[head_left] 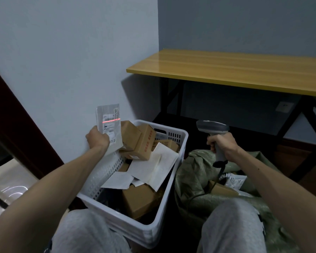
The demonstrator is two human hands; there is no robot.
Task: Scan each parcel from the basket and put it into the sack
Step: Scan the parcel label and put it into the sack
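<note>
Head view, L fingers (94, 132) grip parcel (110, 114), R fingers (211, 141) grip scanner (212, 127) over sack (195, 170), table (226, 70) behind.

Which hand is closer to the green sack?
Right. The right hand, holding the scanner, is just above the sack. The left hand holds a parcel up at the far side of the basket, away from the sack.

White slotted basket (150, 232), with brown boxes (144, 141) and white mailers (153, 167) inside. A red line crosses the white parcel (108, 115) at centre left. Green sack (195, 172) and grey scanner (212, 127) at right.
</note>
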